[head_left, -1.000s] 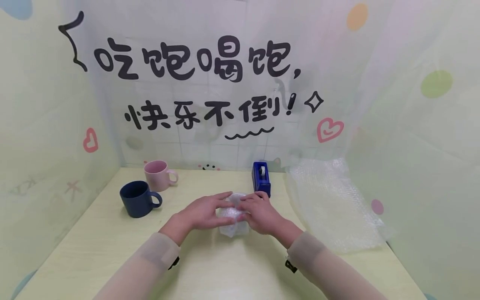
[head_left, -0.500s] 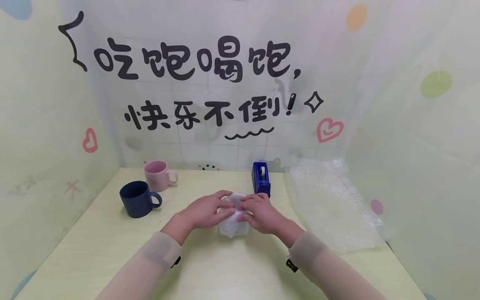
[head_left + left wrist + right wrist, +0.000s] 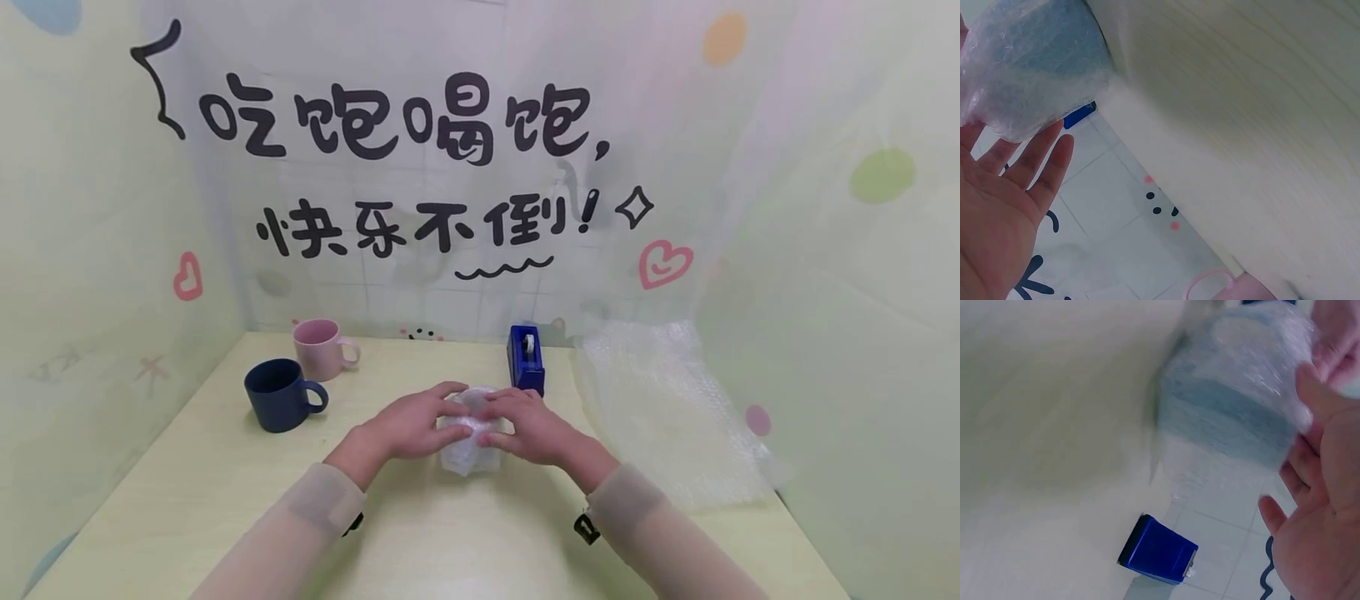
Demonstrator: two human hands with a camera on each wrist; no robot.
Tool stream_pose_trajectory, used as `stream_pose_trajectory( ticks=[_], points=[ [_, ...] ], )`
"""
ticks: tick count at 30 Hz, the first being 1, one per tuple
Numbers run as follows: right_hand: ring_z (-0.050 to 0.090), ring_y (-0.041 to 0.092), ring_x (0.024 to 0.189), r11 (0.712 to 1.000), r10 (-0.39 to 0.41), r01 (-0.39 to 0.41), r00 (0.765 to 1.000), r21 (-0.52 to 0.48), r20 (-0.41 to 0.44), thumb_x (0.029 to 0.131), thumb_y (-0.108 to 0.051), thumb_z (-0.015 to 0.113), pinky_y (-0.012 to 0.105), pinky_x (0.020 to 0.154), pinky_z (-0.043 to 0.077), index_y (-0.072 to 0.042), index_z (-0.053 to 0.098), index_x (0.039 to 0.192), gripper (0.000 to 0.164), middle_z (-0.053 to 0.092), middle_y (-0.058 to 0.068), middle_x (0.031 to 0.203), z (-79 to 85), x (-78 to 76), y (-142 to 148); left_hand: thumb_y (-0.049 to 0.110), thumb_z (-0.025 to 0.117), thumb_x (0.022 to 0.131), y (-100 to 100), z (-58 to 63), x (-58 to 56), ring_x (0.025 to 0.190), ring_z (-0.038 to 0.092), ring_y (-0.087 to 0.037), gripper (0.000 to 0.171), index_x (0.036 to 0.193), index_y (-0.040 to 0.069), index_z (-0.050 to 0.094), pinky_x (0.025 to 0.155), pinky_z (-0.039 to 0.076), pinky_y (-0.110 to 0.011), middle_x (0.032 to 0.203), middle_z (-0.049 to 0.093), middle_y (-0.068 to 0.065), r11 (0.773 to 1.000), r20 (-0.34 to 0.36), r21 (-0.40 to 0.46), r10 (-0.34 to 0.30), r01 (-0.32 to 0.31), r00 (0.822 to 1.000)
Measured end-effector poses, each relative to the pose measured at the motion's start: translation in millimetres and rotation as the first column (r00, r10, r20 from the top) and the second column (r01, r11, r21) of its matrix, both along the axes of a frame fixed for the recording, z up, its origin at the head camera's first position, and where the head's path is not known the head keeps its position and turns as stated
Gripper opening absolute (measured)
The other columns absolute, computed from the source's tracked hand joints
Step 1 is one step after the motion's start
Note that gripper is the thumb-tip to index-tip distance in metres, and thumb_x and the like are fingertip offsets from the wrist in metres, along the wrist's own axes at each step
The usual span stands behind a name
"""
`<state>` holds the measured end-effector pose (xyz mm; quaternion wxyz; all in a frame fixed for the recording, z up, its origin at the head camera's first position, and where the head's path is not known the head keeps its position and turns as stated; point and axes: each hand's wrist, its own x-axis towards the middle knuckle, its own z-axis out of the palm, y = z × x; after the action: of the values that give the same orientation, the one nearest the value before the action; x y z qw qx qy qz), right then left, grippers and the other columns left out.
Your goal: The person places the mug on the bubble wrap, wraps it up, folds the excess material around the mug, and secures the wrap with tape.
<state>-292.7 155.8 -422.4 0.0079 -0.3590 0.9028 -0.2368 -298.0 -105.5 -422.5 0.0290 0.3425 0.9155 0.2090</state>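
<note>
Left hand (image 3: 408, 425) and right hand (image 3: 536, 429) angle inward (thumbs close), fingers spread against the wrapped bundle (image 3: 462, 457)

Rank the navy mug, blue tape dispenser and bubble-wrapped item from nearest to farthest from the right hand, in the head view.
1. Bubble-wrapped item: at the right hand.
2. Blue tape dispenser: just beyond that hand.
3. Navy mug: across on the left.
</note>
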Motion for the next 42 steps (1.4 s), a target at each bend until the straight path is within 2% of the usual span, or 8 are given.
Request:
stream_pose_trajectory(
  ticks=[7, 13, 19, 26, 32, 35, 38, 42],
  points=[
    [0.072, 0.031, 0.122, 0.956, -0.203, 0.219, 0.974, -0.195, 0.098, 0.108, -0.031, 0.069, 0.056, 0.108, 0.058, -0.010, 0.077, 0.127, 0.030, 0.078, 0.009, 0.128, 25.3, -31.8, 16, 0.050, 0.062, 0.110, 2, 3.0, 0.1, 0.141, 0.063, -0.040, 0.051, 0.144, 0.014, 0.073, 0.119, 0.050, -0.062, 0.171, 0.048, -0.013, 1.000, 0.002, 0.001, 0.024, -0.024, 1.000],
    [0.073, 0.031, 0.114, 0.914, -0.382, 0.387, 0.922, -0.123, 0.065, 0.111, -0.030, 0.062, 0.051, 0.102, 0.060, -0.005, 0.077, 0.125, 0.033, 0.080, 0.013, 0.121, 33.6, -69.1, 34, 0.051, 0.062, 0.109, 3, 2.2, -0.5, 0.143, 0.062, -0.040, 0.053, 0.144, 0.013, 0.074, 0.119, 0.050, -0.060, 0.170, 0.048, -0.012, 0.999, 0.006, 0.009, 0.032, -0.032, 0.999],
    [0.073, 0.031, 0.112, 0.857, -0.511, 0.514, 0.857, -0.044, 0.073, 0.113, -0.031, 0.057, 0.051, 0.103, 0.059, -0.002, 0.075, 0.124, 0.036, 0.079, 0.014, 0.118, 22.1, -95.6, 46, 0.051, 0.062, 0.109, 3, -1.7, -0.9, 0.143, 0.061, -0.040, 0.053, 0.143, 0.012, 0.074, 0.119, 0.050, -0.061, 0.169, 0.049, -0.012, 0.999, 0.009, 0.020, 0.035, -0.035, 0.999],
    [0.044, 0.016, 0.066, 0.777, -0.607, 0.628, 0.762, -0.030, 0.224, 0.112, -0.037, 0.059, 0.032, 0.064, 0.041, -0.009, 0.057, 0.081, 0.042, 0.046, -0.003, 0.070, 0.2, -113.6, 45, 0.049, 0.063, 0.109, 1, -5.6, -0.5, 0.144, 0.061, -0.039, 0.051, 0.142, 0.012, 0.075, 0.119, 0.051, -0.060, 0.169, 0.050, -0.012, 0.999, 0.004, 0.033, 0.035, -0.035, 0.999],
    [0.033, 0.012, 0.057, 0.750, -0.631, 0.661, 0.718, -0.005, 0.296, 0.111, -0.038, 0.059, 0.030, 0.058, 0.034, -0.018, 0.041, 0.065, 0.054, 0.032, -0.008, 0.059, -13.2, -121.6, 41, 0.049, 0.063, 0.108, 0, -6.0, -0.3, 0.142, 0.062, -0.040, 0.052, 0.141, 0.010, 0.075, 0.117, 0.051, -0.061, 0.167, 0.051, -0.013, 0.998, -0.005, 0.053, 0.038, -0.037, 0.999],
    [0.035, 0.013, 0.058, 0.710, -0.642, 0.702, 0.678, -0.055, 0.359, 0.110, -0.034, 0.060, 0.031, 0.059, 0.035, -0.017, 0.040, 0.063, 0.054, 0.034, -0.007, 0.060, -17.9, -124.0, 37, 0.050, 0.063, 0.108, 0, -6.7, -0.4, 0.143, 0.062, -0.040, 0.053, 0.140, 0.010, 0.075, 0.117, 0.051, -0.061, 0.167, 0.051, -0.013, 0.998, -0.004, 0.057, 0.040, -0.039, 0.999],
    [0.051, 0.016, 0.071, 0.641, -0.646, 0.757, 0.621, -0.126, 0.445, 0.110, -0.030, 0.062, 0.034, 0.070, 0.047, -0.009, 0.058, 0.073, 0.043, 0.055, -0.001, 0.072, -20.1, -124.3, 34, 0.049, 0.064, 0.108, 1, -7.4, -0.4, 0.144, 0.061, -0.040, 0.051, 0.141, 0.012, 0.076, 0.119, 0.050, -0.061, 0.168, 0.051, -0.011, 0.997, 0.008, 0.063, 0.047, -0.047, 0.999],
    [0.069, 0.029, 0.121, 0.570, -0.630, 0.803, 0.564, -0.175, 0.535, 0.110, -0.028, 0.064, 0.049, 0.109, 0.057, 0.001, 0.077, 0.115, 0.032, 0.076, 0.016, 0.127, -21.0, -122.2, 32, 0.050, 0.063, 0.108, 1, -8.7, 0.0, 0.148, 0.057, -0.040, 0.052, 0.143, 0.013, 0.074, 0.121, 0.048, -0.063, 0.170, 0.048, -0.011, 0.996, 0.038, 0.065, 0.059, -0.062, 0.998]
  ],
)
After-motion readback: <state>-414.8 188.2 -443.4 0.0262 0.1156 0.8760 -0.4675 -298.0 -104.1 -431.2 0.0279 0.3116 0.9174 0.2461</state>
